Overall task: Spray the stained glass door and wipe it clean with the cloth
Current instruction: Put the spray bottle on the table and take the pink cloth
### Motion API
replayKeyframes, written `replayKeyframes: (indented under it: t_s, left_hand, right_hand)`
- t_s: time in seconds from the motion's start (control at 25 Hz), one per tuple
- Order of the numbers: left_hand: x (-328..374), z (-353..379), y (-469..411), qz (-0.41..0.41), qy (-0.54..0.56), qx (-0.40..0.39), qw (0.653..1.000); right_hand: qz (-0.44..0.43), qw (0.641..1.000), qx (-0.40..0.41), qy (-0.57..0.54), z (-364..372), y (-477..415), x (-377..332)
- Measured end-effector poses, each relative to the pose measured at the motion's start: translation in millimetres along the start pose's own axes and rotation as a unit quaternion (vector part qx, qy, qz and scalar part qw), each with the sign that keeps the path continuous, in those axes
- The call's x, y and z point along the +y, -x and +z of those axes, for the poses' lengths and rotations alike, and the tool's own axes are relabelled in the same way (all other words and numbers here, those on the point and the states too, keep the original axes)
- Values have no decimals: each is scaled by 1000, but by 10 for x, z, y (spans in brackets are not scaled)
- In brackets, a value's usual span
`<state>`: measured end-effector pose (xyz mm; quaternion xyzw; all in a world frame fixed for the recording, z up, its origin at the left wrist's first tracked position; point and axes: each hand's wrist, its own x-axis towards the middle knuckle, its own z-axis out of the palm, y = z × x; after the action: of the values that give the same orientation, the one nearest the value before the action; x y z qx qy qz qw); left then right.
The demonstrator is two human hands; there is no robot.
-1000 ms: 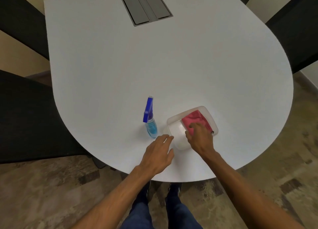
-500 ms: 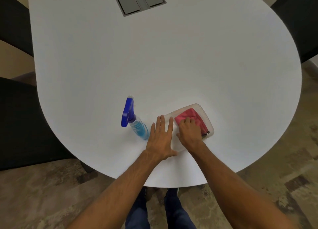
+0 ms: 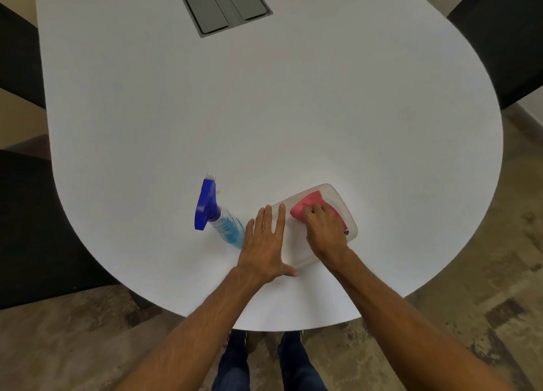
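A small clear glass door [image 3: 338,198] with rounded corners lies flat on the white table [image 3: 264,111] near its front edge. A pink cloth [image 3: 308,204] lies on the glass under my right hand [image 3: 324,229], whose curled fingers press and hold it. My left hand [image 3: 266,239] lies flat with straight fingers on the left edge of the glass and the table, steadying it. A spray bottle [image 3: 223,218] with blue liquid and a blue trigger head stands just left of my left hand.
A grey cable hatch [image 3: 223,5] is set into the table at the back. Dark chairs [image 3: 26,220] stand to the left and at the far right. My legs and shoes show under the table's front edge.
My left hand came down from hovering to lie flat on the glass edge. My right hand stayed on the cloth, shifting slightly on the glass.
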<state>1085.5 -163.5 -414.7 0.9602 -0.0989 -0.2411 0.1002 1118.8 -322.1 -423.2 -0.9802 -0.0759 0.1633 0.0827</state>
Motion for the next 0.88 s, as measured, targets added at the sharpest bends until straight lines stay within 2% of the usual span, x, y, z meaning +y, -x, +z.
replayKeyframes:
  t_s: [0.2, 0.28, 0.32, 0.4, 0.48, 0.56, 0.6, 0.76, 0.88]
  left_hand:
    - [23, -101, 76, 15, 10, 1, 1000]
    - [77, -211, 141, 27, 96, 53, 994]
    - [132, -295, 181, 8, 184, 80, 980]
    - [283, -496, 243, -55, 388, 106, 914]
    - [444, -697, 304, -109, 555, 73, 821]
    - [541, -863, 369, -139, 659, 20, 739]
    - [571, -923, 395, -149, 676, 8, 722]
    - [687, -1037, 468, -175, 641, 20, 747]
    - [757, -1065, 521, -142, 575, 43, 805]
  right_hand:
    - [-95, 973, 209, 6, -384, 422, 49]
    - [-127, 958, 256, 8, -479, 546, 103]
    - [-135, 954, 268, 3, -501, 589, 133]
    - [-147, 943, 297, 9, -520, 671, 185]
    - [-180, 926, 332, 30, -517, 784, 227]
    - [-218, 903, 367, 47, -499, 912, 266]
    - [-229, 897, 376, 50, -504, 983, 280]
    - [-231, 895, 378, 51, -479, 1241, 321]
    - [-190, 911, 366, -30, -473, 1413, 306]
